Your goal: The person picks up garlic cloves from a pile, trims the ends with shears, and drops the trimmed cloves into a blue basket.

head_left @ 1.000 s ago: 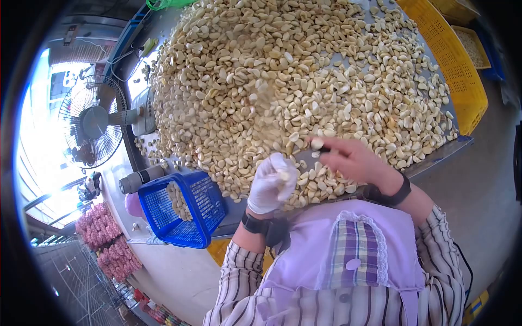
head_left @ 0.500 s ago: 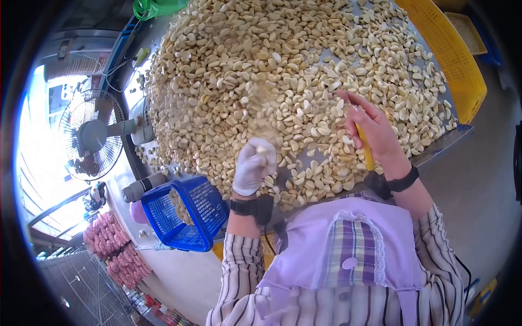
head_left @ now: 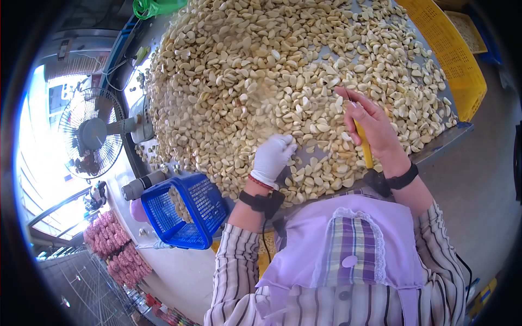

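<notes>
A thick spread of pale peeled garlic cloves (head_left: 228, 98) covers the metal table. My left hand (head_left: 273, 158), in a white glove, is low over the near part of the cloves with its fingers curled together. Whatever those fingertips hold, if anything, is hidden. To the right, my bare right hand (head_left: 375, 126) is wrapped round a small knife (head_left: 364, 145) with a yellow handle. Its thin blade shows only in part near the index finger, which points up and left over the cloves. The two hands are apart.
A blue plastic basket (head_left: 209, 209) with some cloves in it leans at the table's near left. A fan (head_left: 92, 135) stands at the left. A yellow crate (head_left: 457, 70) borders the table on the right. A green plastic bag (head_left: 155, 7) lies at the far left corner.
My left hand has moved to the right and turned, its fingers now pointing right towards the cloves; the clove seen at its fingers before no longer shows. My right hand has barely moved.
</notes>
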Demonstrator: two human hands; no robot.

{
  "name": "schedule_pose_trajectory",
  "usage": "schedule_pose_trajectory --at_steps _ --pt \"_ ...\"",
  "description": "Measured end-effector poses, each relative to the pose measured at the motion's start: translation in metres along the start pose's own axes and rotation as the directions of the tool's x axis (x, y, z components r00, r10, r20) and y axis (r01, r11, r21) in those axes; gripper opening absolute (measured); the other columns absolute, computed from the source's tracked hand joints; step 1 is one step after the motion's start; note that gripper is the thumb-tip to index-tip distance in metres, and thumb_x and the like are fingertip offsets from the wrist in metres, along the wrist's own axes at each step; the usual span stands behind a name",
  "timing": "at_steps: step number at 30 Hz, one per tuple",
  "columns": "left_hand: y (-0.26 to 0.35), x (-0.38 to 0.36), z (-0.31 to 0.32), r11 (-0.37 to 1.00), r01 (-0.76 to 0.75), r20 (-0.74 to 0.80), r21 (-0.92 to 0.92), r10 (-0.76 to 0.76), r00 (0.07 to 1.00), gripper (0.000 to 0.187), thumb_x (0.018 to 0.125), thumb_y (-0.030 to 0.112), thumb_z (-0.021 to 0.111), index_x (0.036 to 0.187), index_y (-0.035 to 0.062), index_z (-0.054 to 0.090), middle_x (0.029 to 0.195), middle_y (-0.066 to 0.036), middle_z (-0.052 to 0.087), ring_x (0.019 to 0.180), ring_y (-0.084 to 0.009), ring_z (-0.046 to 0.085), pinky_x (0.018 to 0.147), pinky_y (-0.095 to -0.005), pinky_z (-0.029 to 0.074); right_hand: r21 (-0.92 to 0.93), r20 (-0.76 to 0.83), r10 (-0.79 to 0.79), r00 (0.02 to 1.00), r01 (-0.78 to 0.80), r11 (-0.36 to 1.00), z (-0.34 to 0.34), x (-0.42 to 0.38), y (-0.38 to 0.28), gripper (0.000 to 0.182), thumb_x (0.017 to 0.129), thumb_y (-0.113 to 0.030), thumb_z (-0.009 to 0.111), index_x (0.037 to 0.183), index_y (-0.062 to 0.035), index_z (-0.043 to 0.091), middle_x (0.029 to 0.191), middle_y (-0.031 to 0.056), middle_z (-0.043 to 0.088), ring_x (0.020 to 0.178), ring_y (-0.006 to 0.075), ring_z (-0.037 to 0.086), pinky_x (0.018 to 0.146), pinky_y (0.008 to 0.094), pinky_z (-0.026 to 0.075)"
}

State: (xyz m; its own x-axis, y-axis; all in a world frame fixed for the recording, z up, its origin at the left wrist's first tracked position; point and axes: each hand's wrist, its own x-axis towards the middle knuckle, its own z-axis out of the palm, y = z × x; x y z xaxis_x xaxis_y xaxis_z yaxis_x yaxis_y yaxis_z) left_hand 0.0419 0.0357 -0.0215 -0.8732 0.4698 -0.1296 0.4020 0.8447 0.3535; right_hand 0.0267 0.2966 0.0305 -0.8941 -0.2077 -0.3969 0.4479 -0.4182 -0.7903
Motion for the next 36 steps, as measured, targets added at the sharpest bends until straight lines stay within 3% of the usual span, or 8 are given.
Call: schedule_pose_trajectory --at_steps 2,6,25,28,30,31,33,36 --pt "-0.003 -0.003 -0.002 0.609 0.345 0.175 -0.714 -0.322 0.931 0.023 0.087 0.02 0.06 0.103 0.0038 0.063 0.082 -0.003 0.064 0.05 -0.0084 0.049 0.045 -0.0215 0.037 -0.006 0.014 0.009 1.0 -0.009 1.0 0.002 -0.002 0.004 0.041 0.093 -0.02 0.049 0.132 -0.0078 0.044 0.063 -0.0012 0.047 0.045 0.0035 0.04 0.04 0.0159 0.035" --pt "0.024 -0.006 -0.036 -0.087 0.361 0.369 -0.928 -0.322 0.872 0.026 0.083 0.014 0.063 0.104 0.0001 0.06 0.08 -0.003 0.063 0.047 -0.0024 0.038 0.039 -0.0175 0.026 -0.129 0.112 0.115 0.987 -0.1 0.987 0.013 -0.009 0.003 0.044 0.092 -0.018 0.05 0.135 -0.0102 0.041 0.064 -0.0013 0.05 0.046 0.0034 0.042 0.042 0.0167 0.036" --pt "0.043 -0.005 -0.048 -0.775 -0.095 -0.011 -0.624 -0.112 0.994 0.014 0.085 0.019 0.059 0.094 0.0091 0.055 0.07 -0.002 0.05 0.051 -0.009 0.043 0.038 -0.019 0.031 -0.247 0.122 0.2 0.972 -0.166 0.955 0.02 0.002 0.003 0.043 0.091 -0.014 0.049 0.134 -0.0123 0.045 0.068 -0.0018 0.053 0.049 0.0035 0.044 0.045 0.0185 0.038" --pt "-0.011 0.01 -0.048 -0.639 -0.219 0.084 -0.738 -0.409 0.909 0.013 0.089 0.02 0.055 0.096 0.0094 0.056 0.07 0.001 0.051 0.053 -0.0106 0.044 0.039 -0.0187 0.032 -0.033 0.014 0.069 0.998 -0.068 0.997 0.008 0.007 0.006 0.039 0.094 -0.02 0.047 0.131 -0.0105 0.046 0.062 -0.0024 0.047 0.042 0.0035 0.041 0.039 0.0154 0.035" --pt "-0.018 0.038 -0.064 0.163 0.137 -0.048 -0.977 -0.796 0.604 0.014 0.09 0.019 0.052 0.098 0.0092 0.056 0.072 -0.001 0.055 0.055 -0.0146 0.051 0.04 -0.0232 0.039 -0.019 0.004 0.074 0.997 -0.074 0.997 0.009 0.007 0.004 0.039 0.094 -0.02 0.047 0.131 -0.0103 0.046 0.063 -0.0022 0.047 0.042 0.0036 0.041 0.039 0.0156 0.035" --pt "-0.034 0.054 -0.055 0.166 0.132 -0.055 -0.977 -0.799 0.599 0.014 0.09 0.019 0.052 0.098 0.0092 0.056 0.072 -0.001 0.055 0.055 -0.0146 0.051 0.04 -0.0232 0.039 -0.004 -0.011 0.076 0.997 -0.076 0.997 0.01 0.008 0.003 0.039 0.094 -0.02 0.047 0.131 -0.0102 0.046 0.063 -0.002 0.047 0.041 0.0038 0.041 0.039 0.0157 0.035" --pt "-0.073 0.08 -0.023 0.97 0.226 -0.733 0.086 -0.092 0.674 0.015 0.087 0.018 0.054 0.098 0.0078 0.057 0.079 -0.007 0.059 0.061 -0.0193 0.057 0.046 -0.0292 0.046 -0.005 -0.002 0.068 0.998 -0.068 0.998 0.013 0.009 0.001 0.039 0.094 -0.02 0.047 0.131 -0.0098 0.045 0.063 -0.0017 0.047 0.041 0.004 0.041 0.039 0.0161 0.035" --pt "-0.041 0.104 0.003 0.935 0.324 -0.588 0.143 -0.183 0.788 0.017 0.085 0.02 0.054 0.096 0.007 0.059 0.088 -0.011 0.06 0.071 -0.0276 0.06 0.059 -0.0375 0.05 0.005 0.004 0.07 0.998 -0.07 0.998 0.018 0.008 -0.004 0.039 0.093 -0.019 0.048 0.13 -0.0066 0.046 0.061 -0.0022 0.047 0.042 0.0043 0.039 0.04 0.0176 0.033"
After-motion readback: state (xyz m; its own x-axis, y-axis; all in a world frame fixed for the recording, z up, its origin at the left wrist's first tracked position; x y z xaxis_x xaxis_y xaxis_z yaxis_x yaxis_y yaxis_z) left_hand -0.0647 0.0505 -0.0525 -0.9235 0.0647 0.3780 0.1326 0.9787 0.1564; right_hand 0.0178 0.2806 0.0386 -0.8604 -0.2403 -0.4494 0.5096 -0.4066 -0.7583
